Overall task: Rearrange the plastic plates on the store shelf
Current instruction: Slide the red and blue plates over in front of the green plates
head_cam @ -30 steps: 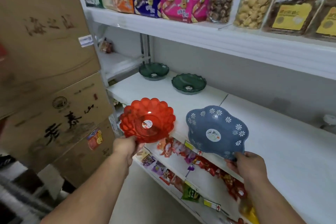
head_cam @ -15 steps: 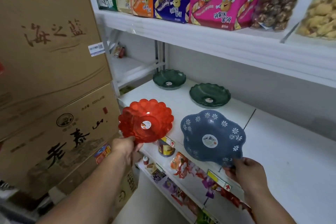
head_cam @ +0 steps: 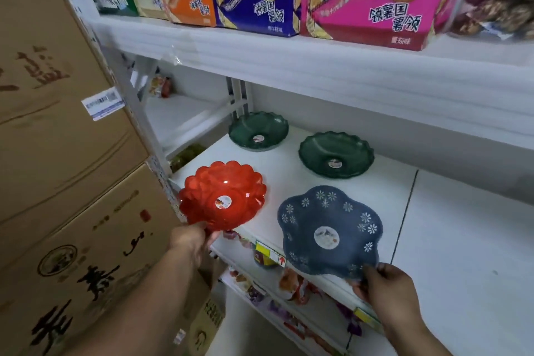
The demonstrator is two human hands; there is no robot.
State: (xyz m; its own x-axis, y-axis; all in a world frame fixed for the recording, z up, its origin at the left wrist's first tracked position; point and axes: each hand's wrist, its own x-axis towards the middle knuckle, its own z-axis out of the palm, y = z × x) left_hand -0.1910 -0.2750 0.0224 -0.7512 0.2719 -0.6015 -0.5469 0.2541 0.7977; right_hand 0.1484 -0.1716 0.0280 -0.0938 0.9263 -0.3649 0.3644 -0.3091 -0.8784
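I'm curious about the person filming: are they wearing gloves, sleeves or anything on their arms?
No. Both the left hand and the right hand are bare, with no gloves. The forearms show no sleeves, and no watch, ring or bracelet is visible.

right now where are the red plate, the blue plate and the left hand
red plate (head_cam: 222, 196), head view, on its middle by the sticker
blue plate (head_cam: 329, 228), head view, on its centre above the sticker
left hand (head_cam: 192, 241), head view, on the back of the hand
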